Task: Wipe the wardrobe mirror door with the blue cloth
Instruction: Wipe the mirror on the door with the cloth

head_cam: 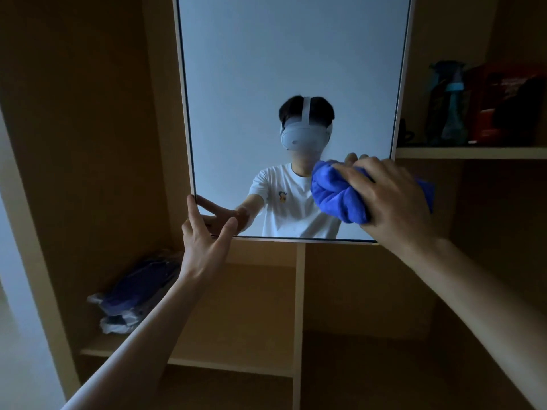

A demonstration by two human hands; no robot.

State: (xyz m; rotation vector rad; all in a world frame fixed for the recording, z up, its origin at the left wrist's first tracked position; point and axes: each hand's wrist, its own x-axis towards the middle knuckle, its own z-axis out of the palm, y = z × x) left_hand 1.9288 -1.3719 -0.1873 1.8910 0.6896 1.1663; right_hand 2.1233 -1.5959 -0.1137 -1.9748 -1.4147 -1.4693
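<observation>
At mirror [266, 69] lower-right corner, right hand [393, 196] grips cloth [334, 190].

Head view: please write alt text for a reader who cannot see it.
The right hand holds a bunched blue cloth against the lower right of the mirror door. The left hand touches its lower left corner.

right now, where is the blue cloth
In the head view the blue cloth sits right of centre, bunched in the right hand against the lower right corner of the mirror door.
</observation>
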